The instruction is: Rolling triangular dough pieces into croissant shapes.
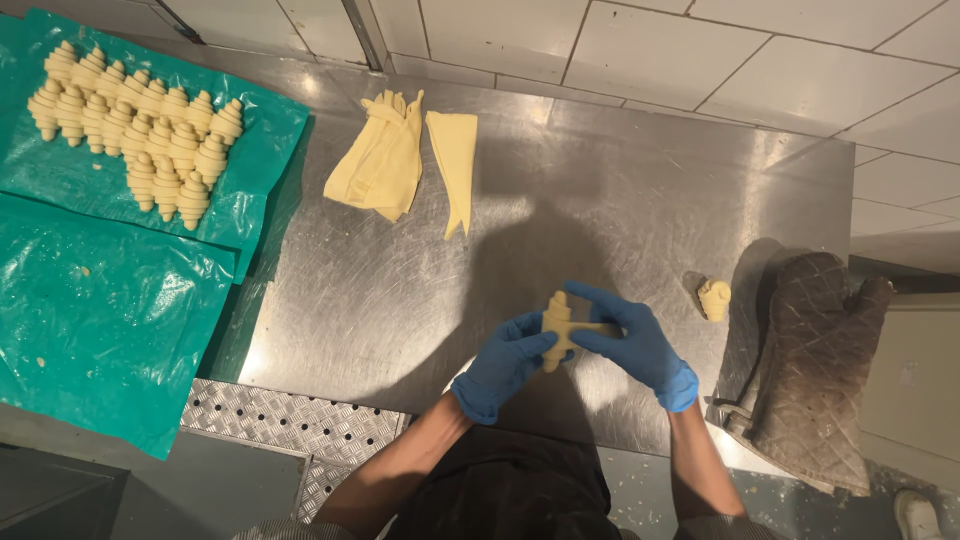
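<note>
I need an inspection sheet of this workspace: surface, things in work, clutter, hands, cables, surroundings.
Surface: steel table, with shadows.
Things in work: rolled dough piece held in both hands; dough triangles stacked behind; shaped rolls in rows on green plastic sheet.
Clutter: small dough scrap; oven mitt at the right edge.
Hands: left hand and right hand, blue gloves, both gripping the piece.
Cables: nothing seen.
Surroundings: white tiled wall.

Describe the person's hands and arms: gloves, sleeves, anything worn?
Both hands wear thin blue disposable gloves, left hand and right hand, snug over the fingers and bunched slightly at the wrists. Forearms are bare from the glove cuffs down; no sleeves, watch or jewellery visible there. A dark apron or top covers the torso.
</note>
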